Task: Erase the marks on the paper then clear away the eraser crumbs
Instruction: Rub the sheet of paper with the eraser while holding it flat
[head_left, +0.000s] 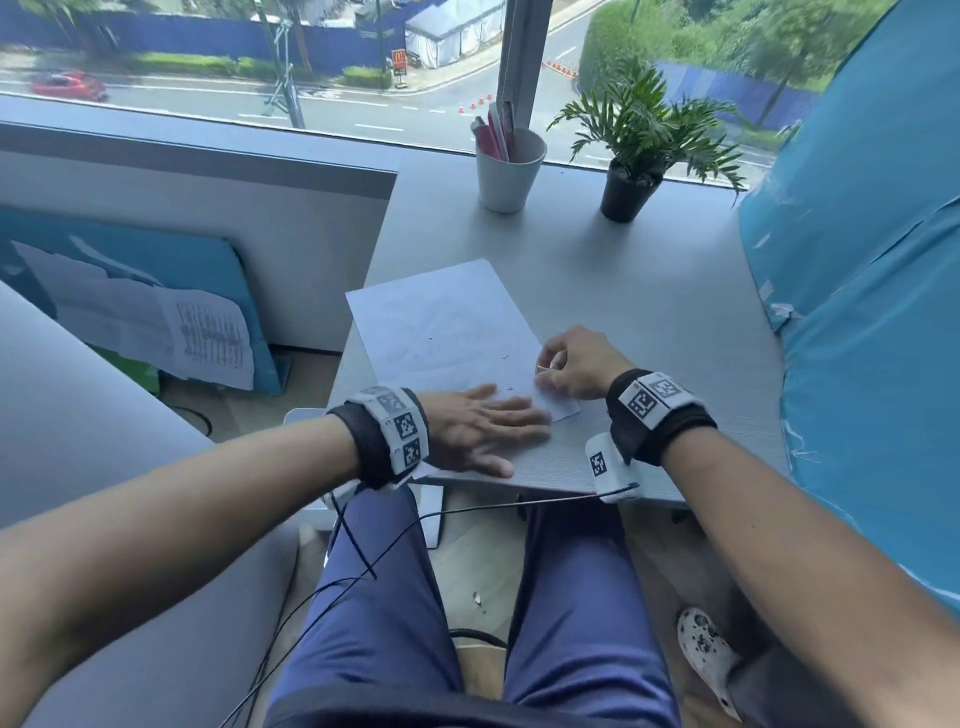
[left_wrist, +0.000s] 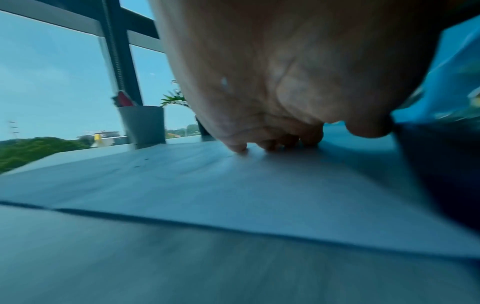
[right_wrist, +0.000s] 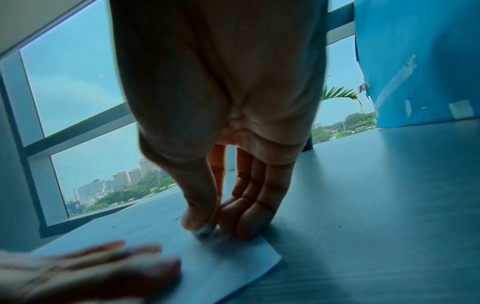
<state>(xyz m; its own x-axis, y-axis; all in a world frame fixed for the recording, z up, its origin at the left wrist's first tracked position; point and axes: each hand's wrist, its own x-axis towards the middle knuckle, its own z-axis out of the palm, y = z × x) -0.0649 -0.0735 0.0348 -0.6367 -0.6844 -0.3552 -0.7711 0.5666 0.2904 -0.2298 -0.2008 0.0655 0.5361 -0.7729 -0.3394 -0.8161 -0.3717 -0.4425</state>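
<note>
A white sheet of paper (head_left: 447, 327) lies slanted on the grey desk (head_left: 649, 291), with faint marks and a few dark eraser crumbs (head_left: 505, 357) on it. My left hand (head_left: 483, 426) lies flat with straight fingers on the paper's near edge, pressing it down. My right hand (head_left: 550, 371) pinches a small white eraser (right_wrist: 203, 230) between thumb and fingers and holds its tip on the paper near the near right corner (right_wrist: 270, 257). In the left wrist view the left fingertips (left_wrist: 270, 145) touch the paper (left_wrist: 233, 195).
A white cup (head_left: 509, 171) with pens and a potted plant (head_left: 636, 156) stand at the desk's far edge by the window. A blue covered panel (head_left: 872, 291) rises along the right side. The desk's near edge (head_left: 519, 480) is just under my wrists.
</note>
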